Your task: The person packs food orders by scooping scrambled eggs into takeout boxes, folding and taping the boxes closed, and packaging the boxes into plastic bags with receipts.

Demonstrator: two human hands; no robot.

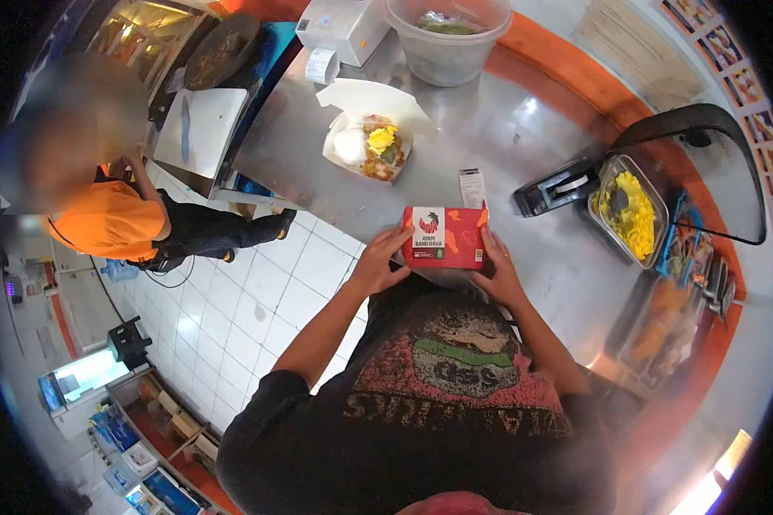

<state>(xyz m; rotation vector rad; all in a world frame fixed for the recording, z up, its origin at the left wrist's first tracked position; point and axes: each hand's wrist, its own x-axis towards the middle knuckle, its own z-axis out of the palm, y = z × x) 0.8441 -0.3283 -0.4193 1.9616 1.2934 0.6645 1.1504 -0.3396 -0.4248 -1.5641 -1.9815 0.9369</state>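
Box (pixel 455 238) between fingers (pixel 493 247), food (pixel 380 142) in open carton (pixel 374 99)

Left hand (pixel 378 263) curled inward, right hand (pixel 503 273) opposite

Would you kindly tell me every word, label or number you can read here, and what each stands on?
"AYAM BANG DAVA": red box.
Too small or blurred: the box's logo and fine print, table slip, curled paper strip, wall sheet.
Worn and upside down, not safely readable: dark shirt.
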